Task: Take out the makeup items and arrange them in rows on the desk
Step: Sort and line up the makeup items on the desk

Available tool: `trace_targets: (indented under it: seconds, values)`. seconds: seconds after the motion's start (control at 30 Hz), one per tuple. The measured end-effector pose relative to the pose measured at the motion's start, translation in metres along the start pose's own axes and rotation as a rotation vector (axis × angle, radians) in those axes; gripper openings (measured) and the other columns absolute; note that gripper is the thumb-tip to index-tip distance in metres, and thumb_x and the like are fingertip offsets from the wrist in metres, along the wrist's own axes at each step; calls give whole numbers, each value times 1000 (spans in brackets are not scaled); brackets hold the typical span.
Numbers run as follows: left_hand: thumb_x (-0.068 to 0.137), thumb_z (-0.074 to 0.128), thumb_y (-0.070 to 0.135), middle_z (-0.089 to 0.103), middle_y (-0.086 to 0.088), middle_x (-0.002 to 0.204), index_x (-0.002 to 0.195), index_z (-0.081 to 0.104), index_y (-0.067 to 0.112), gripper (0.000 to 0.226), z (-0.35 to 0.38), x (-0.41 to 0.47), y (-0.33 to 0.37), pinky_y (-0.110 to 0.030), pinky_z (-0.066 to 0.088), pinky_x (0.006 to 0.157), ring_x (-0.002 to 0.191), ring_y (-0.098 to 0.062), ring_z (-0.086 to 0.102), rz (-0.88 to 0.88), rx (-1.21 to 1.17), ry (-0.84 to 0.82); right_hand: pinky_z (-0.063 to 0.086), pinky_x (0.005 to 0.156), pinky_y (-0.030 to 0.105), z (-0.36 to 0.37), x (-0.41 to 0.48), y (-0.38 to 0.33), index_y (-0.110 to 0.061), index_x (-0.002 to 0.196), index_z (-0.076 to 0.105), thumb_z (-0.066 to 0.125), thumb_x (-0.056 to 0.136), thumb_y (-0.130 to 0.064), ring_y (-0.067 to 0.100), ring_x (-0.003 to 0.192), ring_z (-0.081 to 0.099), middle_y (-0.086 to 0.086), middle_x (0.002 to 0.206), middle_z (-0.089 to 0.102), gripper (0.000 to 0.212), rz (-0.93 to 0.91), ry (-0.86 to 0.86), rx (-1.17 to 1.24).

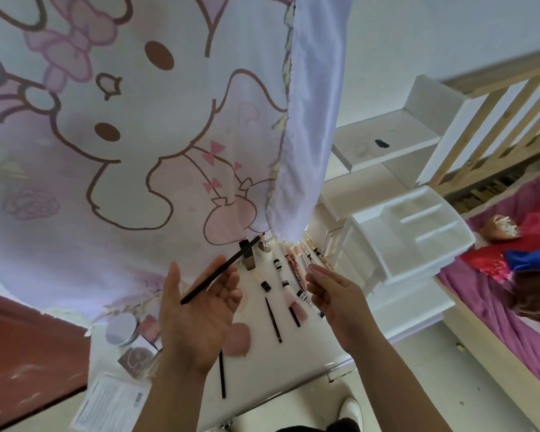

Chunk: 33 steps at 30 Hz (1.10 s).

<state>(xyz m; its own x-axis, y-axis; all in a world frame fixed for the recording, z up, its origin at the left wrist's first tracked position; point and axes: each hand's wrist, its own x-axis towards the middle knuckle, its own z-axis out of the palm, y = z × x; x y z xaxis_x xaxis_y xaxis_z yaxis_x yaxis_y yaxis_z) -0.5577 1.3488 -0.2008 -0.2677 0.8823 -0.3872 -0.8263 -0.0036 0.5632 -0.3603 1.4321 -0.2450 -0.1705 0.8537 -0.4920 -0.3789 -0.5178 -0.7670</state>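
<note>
My left hand is raised palm up over the white desk. A long black makeup pencil lies across its nearly straight fingers. My right hand hovers beside it, fingers relaxed and holding nothing. Below the hands, makeup items lie in rows: a black pencil, a shorter dark stick, another black pencil, small tubes with black caps, a pink tube and a pink puff. My left hand hides part of the desk.
A silver round compact, a square brown compact and a white printed sheet lie at the desk's left. A white drawer organizer stands right of the rows. A cartoon-print curtain hangs over the desk's back. A wooden bed is on the right.
</note>
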Motion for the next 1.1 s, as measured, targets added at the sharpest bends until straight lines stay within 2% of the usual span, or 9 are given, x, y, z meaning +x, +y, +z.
trace_targets:
  seconds: [0.2,0.4,0.53,0.6,0.7,0.8,0.87,0.93,1.1]
  values:
    - [90,52,17,67,-18,111,121,65,2,36,-13,19,-21,-22,54,62,81,-15,61,-105,35,45,57,73,22,-8,10,21,-3,118,69,60,97,-5,15,83,70,14,105,73,23,37,-28,-15]
    - [96,55,14,73,-12,102,114,65,6,22,-46,41,-64,-18,51,51,63,-9,64,-216,39,250,56,71,22,-30,16,39,-2,107,73,64,96,-11,12,78,71,7,89,74,17,74,31,-74]
    - [96,58,16,72,-15,100,113,66,4,22,-66,53,-89,-19,51,53,67,-11,60,-187,221,305,52,69,26,-53,27,55,-4,97,74,68,94,-22,13,69,60,4,77,64,19,141,144,-177]
    - [98,58,16,72,-15,99,110,70,7,19,-74,60,-100,-24,51,60,72,-13,60,-114,381,318,50,66,25,-64,33,67,-5,97,74,67,95,-22,14,68,58,2,75,64,19,175,188,-200]
    - [98,59,23,72,-6,87,92,75,17,18,-75,72,-120,-24,49,66,74,-13,63,106,947,303,48,60,23,-82,39,89,-9,104,75,67,95,-21,13,67,59,1,76,66,17,215,240,-238]
    - [102,51,27,62,-1,106,120,65,20,24,-78,89,-143,-17,44,84,98,-15,59,96,1352,110,49,63,22,-97,46,113,-14,108,74,65,96,-20,11,69,62,-1,80,70,17,239,279,-301]
    - [103,45,23,58,-3,125,137,54,15,36,-89,104,-159,-31,39,102,117,-21,51,53,1506,-29,50,64,22,-103,53,128,-13,111,72,64,96,-18,10,71,66,-1,85,73,18,244,298,-355]
    - [104,39,14,58,-6,127,143,47,11,41,-101,116,-174,-34,37,106,120,-25,49,27,1628,-103,53,67,23,-110,61,142,-10,114,70,66,94,-13,11,73,69,1,85,74,21,237,316,-421]
    - [101,40,5,55,-12,138,142,48,8,43,-109,131,-195,-19,30,99,127,-26,49,-90,1713,-52,59,85,37,-117,83,158,-13,111,73,65,93,-20,14,82,73,-4,79,76,20,185,345,-644]
